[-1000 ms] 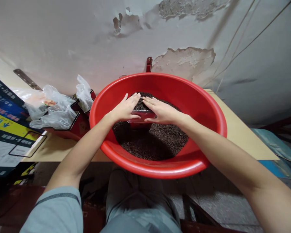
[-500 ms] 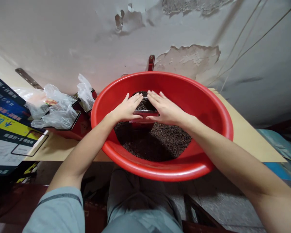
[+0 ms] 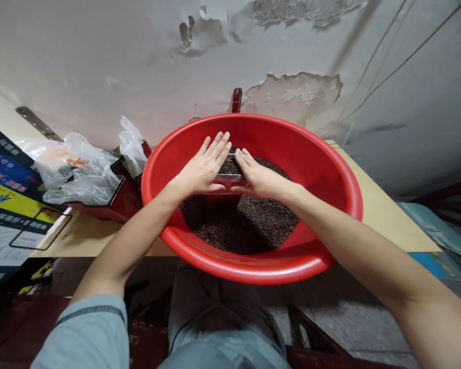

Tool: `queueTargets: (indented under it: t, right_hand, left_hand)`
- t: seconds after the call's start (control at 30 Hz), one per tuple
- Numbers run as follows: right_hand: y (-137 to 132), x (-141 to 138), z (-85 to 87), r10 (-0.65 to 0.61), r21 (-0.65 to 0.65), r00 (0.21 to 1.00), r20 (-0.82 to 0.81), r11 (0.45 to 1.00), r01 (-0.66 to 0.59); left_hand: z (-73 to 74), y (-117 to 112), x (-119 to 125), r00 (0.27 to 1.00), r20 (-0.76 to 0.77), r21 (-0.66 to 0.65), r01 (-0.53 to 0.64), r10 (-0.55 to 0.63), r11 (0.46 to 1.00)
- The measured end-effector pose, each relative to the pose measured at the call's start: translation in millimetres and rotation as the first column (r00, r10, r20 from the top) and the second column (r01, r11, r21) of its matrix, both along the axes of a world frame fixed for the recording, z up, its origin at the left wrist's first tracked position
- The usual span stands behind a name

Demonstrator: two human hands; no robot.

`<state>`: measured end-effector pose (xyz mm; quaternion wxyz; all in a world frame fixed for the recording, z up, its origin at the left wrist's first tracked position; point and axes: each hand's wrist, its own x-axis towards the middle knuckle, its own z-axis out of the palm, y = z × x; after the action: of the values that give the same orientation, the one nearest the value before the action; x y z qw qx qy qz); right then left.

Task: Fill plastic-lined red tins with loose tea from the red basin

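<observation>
In the head view a large red plastic basin [image 3: 326, 154] holds loose dark tea-like leaves [image 3: 267, 218]. A dark red, metal-rimmed box-shaped tin [image 3: 226, 184] stands among them, filled near its rim with the same leaves. My left hand [image 3: 204, 168] lies over the tin's left side, its fingers stretched out and its thumb at the near rim. Across the right side rests my right hand [image 3: 260, 177], fingers extended and thumb pointing inward. Both hands are open, palms down. They partly cover the tin's top, and their palms are hidden.
Left of the basin, red tins [image 3: 128, 197] hold crumpled clear plastic bags [image 3: 90, 182]. A printed carton [image 3: 7, 205] stands at the far left. The tan tabletop [image 3: 384, 207] meets a peeling wall [image 3: 111, 66] behind, where cords [image 3: 399, 72] hang at right.
My left hand has shifted, its fingers now reaching farther toward the tin's far side. My right hand has slid slightly, its fingers closer together. The view has moved a little to the right.
</observation>
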<state>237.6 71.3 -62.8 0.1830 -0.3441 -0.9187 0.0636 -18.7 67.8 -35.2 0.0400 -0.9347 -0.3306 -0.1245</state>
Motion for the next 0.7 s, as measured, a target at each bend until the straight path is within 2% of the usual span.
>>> queueTargets:
  t: [0.17, 0.27, 0.33, 0.53, 0.7]
  right_hand:
    - [-2, -3, -1.1, -0.027, -0.047, 1.000, 0.005, 0.999, 0.027]
    - [0, -6, -2.1, -0.055, -0.052, 0.998, 0.017, 0.997, 0.056]
    - [1, -6, -4.3, -0.050, -0.045, 0.999, 0.014, 0.998, 0.050]
    - [3, -4, -11.2, -0.001, 0.000, 0.999, -0.040, 1.000, 0.001]
    - [2, -8, -11.6, -0.030, 0.015, 0.999, -0.020, 0.999, 0.030]
  left_hand:
    - [10.2, -6, 12, 0.987, -0.157, -0.128, -0.062, 0.041, 0.990]
    - [17.4, -9, 15, 0.998, -0.060, -0.060, -0.036, 0.032, 0.998]
    - [16.2, -10, 15, 1.000, 0.000, -0.010, -0.013, 0.013, 1.000]
    - [3.2, -15, 14, 0.989, -0.148, -0.122, -0.046, 0.027, 0.991]
    - [11.9, -16, 11, 0.999, -0.018, 0.002, -0.045, 0.045, 0.999]
